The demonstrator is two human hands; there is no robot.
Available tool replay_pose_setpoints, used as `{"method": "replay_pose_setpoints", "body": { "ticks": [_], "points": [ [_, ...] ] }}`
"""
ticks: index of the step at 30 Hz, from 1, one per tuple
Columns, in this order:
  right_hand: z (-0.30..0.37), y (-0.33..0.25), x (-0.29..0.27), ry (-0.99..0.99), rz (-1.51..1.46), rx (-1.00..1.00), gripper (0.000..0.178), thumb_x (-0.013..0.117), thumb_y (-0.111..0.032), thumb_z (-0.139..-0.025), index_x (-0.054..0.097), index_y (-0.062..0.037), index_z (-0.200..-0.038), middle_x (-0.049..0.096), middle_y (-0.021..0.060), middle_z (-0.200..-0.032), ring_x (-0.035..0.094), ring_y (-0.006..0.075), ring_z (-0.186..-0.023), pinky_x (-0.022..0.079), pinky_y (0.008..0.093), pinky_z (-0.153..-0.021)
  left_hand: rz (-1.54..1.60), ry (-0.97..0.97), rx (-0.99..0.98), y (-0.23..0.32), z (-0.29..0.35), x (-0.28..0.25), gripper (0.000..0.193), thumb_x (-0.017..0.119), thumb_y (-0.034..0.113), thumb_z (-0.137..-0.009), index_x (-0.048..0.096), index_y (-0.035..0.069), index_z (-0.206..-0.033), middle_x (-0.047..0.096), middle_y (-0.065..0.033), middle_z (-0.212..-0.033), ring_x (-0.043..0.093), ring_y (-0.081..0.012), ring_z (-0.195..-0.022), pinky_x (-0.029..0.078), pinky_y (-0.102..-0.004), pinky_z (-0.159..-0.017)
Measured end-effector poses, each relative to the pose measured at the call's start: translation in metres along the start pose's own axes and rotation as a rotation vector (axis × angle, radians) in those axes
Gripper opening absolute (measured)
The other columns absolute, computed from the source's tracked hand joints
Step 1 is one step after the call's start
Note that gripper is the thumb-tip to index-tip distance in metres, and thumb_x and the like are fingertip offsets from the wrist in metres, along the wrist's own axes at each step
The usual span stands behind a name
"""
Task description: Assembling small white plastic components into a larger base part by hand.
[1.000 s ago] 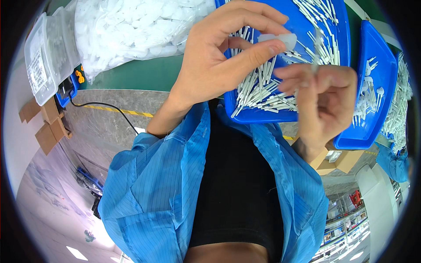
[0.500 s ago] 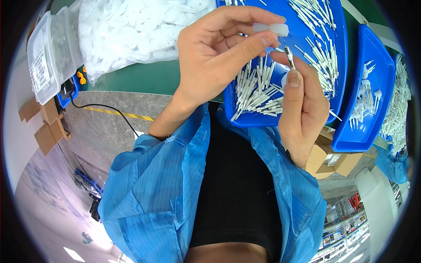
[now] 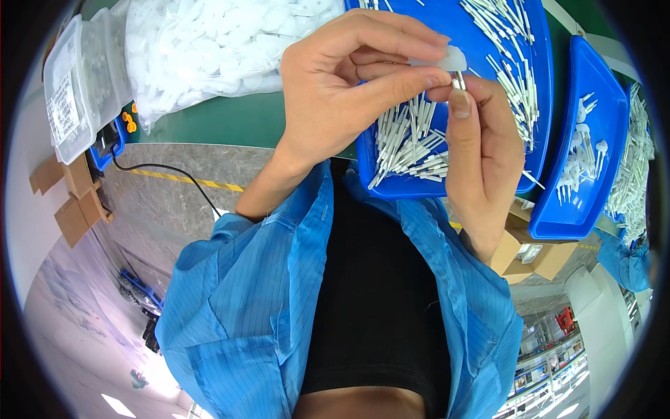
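Between the fingertips of my left hand is a small translucent white plastic piece, its rounded end sticking out to the right. My right hand pinches a thin metal-tipped rod between thumb and forefinger. The rod's metal end stands upright and meets the underside of the plastic piece; whether it is inside cannot be seen. Below both hands lies a blue tray with many white rods in loose bundles.
A bag of white plastic pieces lies at the back left, by clear plastic containers. To the right, a smaller blue tray holds rods fitted with white pieces, with a further heap of rods beyond. A cardboard box stands below.
My right hand has moved up, bringing the rod's tip against the plastic piece. My left hand has turned the piece slightly, so its end points more downward.
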State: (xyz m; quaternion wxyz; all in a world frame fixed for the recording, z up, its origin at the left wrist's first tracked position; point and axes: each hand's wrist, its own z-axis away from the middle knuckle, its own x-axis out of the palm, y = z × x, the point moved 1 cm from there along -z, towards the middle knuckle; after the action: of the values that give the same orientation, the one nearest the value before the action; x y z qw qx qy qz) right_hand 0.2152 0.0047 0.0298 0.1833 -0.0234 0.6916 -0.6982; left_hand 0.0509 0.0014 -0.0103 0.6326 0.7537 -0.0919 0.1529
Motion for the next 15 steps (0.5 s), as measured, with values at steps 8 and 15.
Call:
{"method": "replay_pose_setpoints", "body": {
  "ticks": [8, 15],
  "points": [
    [0.000, -0.012, -0.003, -0.077, 0.275, -0.140, 0.018, 0.056, -0.017, -0.105, 0.063, -0.0018, -0.110, 0.073, 0.0090, -0.086, 0.073, 0.0193, -0.069, 0.054, 0.0276, -0.059, 0.108, -0.067, -0.094, 0.003, 0.002, -0.008, 0.023, 0.070, -0.015, -0.086, 0.063, -0.012, -0.107, 0.065, -0.0250, -0.114, 0.071, -0.0256, -0.102, 0.060, -0.0332, -0.090],
    [-0.002, -0.001, -0.013, -0.302, -0.427, 0.151, 0.018, 0.054, -0.018, -0.106, 0.064, -0.0031, -0.106, 0.066, 0.0017, -0.076, 0.060, 0.0089, -0.057, 0.047, 0.0230, -0.052, 0.088, -0.143, 0.083, -0.003, 0.000, -0.015, 0.026, 0.074, -0.010, -0.085, 0.062, -0.012, -0.108, 0.064, -0.0230, -0.108, 0.070, -0.0240, -0.097, 0.059, -0.0325, -0.091]
  ]
}}
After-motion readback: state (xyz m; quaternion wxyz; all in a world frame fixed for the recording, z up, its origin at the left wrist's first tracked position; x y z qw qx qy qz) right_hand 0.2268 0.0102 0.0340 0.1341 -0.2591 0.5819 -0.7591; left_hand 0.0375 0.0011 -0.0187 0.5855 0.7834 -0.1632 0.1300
